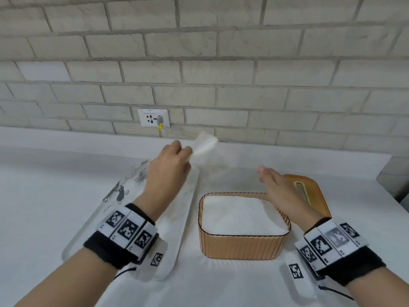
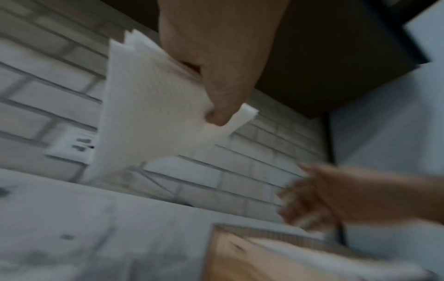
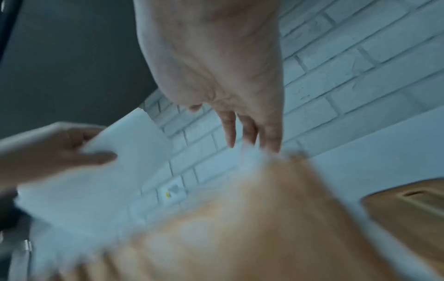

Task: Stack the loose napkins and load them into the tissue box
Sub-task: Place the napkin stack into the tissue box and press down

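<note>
My left hand (image 1: 174, 160) is raised above the counter and pinches a small stack of white napkins (image 1: 203, 144) between thumb and fingers; the left wrist view shows the napkins (image 2: 153, 106) hanging from the thumb. The ribbed tan tissue box (image 1: 243, 244) stands open in front of me, filled with white napkins (image 1: 239, 214). My right hand (image 1: 274, 185) hovers over the box's far right corner with straight fingers (image 3: 250, 129), holding nothing. The wooden lid (image 1: 309, 189) with a slot lies behind the box to the right.
A clear plastic wrapper (image 1: 124, 191) and a white tray (image 1: 177, 229) lie left of the box on the white counter. A brick wall with a power socket (image 1: 153, 118) runs along the back. The counter's right edge (image 1: 389, 173) drops off.
</note>
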